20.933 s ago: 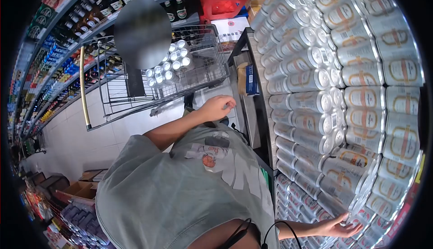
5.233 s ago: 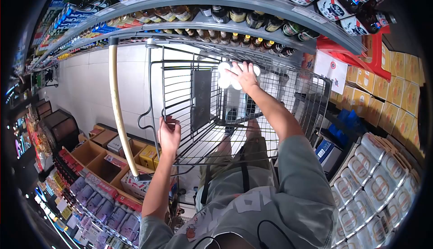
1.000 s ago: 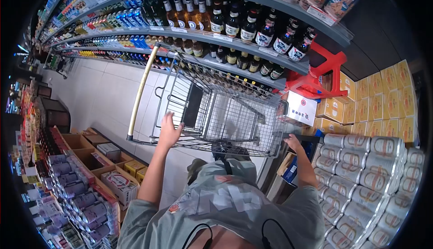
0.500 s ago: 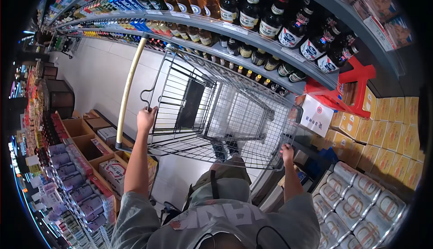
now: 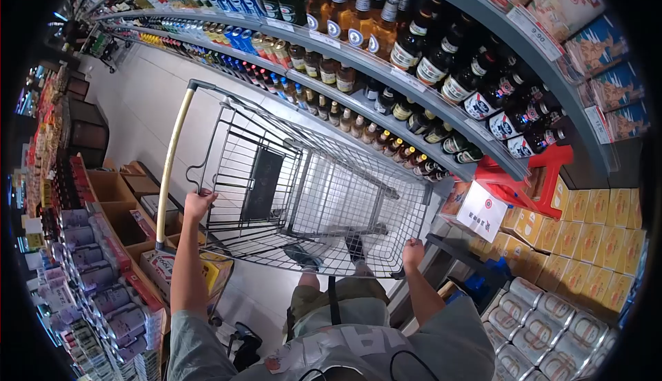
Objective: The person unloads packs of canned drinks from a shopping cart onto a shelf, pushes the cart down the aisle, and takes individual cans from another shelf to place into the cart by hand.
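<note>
The shopping cart (image 5: 262, 186) stands on the tiled floor (image 5: 141, 105) beside the bottle shelves (image 5: 365, 61) — left hand (image 5: 198, 204) curled around its frame near the handle (image 5: 174, 164), right hand (image 5: 414, 253) fisted at its front near corner.

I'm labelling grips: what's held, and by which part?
A shopping cart, gripped near its handle by the left hand, at its front corner by the right hand.

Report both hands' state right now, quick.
Left hand: closed on the rear frame of the dark-grey wire-mesh metal shopping cart.
Right hand: closed at that cart's front edge; actual grip can't be confirmed.
</note>
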Demonstrator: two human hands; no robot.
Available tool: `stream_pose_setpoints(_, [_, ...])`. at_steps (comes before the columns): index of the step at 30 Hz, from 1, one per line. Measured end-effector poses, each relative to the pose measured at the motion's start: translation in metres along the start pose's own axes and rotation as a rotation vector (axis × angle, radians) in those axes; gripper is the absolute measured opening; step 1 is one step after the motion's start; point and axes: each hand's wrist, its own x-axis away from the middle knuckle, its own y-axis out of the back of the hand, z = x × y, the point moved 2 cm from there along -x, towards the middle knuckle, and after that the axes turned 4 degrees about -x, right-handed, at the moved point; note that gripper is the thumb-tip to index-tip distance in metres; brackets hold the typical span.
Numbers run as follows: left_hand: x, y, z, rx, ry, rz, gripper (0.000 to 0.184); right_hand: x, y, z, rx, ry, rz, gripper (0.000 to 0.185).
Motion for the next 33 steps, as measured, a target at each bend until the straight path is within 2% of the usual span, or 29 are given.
stream_pose_setpoints(2, [-0.013,0.016,0.029,0.034,-0.032,-0.014,0.036,0.012,-0.012,0.037,0.05,-0.02,0.024,0.022])
stream_pose_setpoints(3, [-0.017,0.026,0.04,0.034,0.006,0.002,0.035,0.015,-0.024,0.047,0.079,0.05,-0.006,0.023])
stream_pose_setpoints(6, [-0.03,0.053,0.076,0.105,0.091,0.02,0.03,0.015,-0.065,0.071,0.142,0.06,0.031,0.023])
stream_pose_setpoints(14, [-0.063,0.131,0.185,0.116,0.205,-0.079,0.026,0.045,-0.159,0.192,0.357,0.157,0.152,0.031])
stream_pose_setpoints(16, [-0.067,0.148,0.206,0.128,0.222,-0.066,0.024,0.059,-0.178,0.231,0.254,0.209,0.188,0.033])
stream_pose_setpoints(18, [-0.074,0.164,0.236,0.291,0.243,-0.115,0.022,0.064,-0.206,0.262,0.292,0.261,0.178,0.033])
stream_pose_setpoints(22, [-0.094,0.195,0.285,0.302,0.273,-0.186,0.021,0.071,-0.265,0.321,0.292,0.369,0.211,0.03])
stream_pose_setpoints(23, [-0.099,0.2,0.298,0.43,0.313,-0.179,0.02,0.073,-0.279,0.337,0.292,0.371,0.215,0.03])
stream_pose_setpoints(27, [-0.105,0.242,0.284,0.389,0.352,-0.224,0.02,0.083,-0.331,0.41,0.363,0.436,0.253,0.03])
stream_pose_setpoints(30, [-0.135,0.256,0.329,0.49,0.436,-0.246,0.017,0.096,-0.365,0.48,0.383,0.463,0.265,0.031])
stream_pose_setpoints(33, [-0.152,0.283,0.322,0.488,0.461,-0.241,0.015,0.097,-0.414,0.532,0.405,0.486,0.301,0.031])
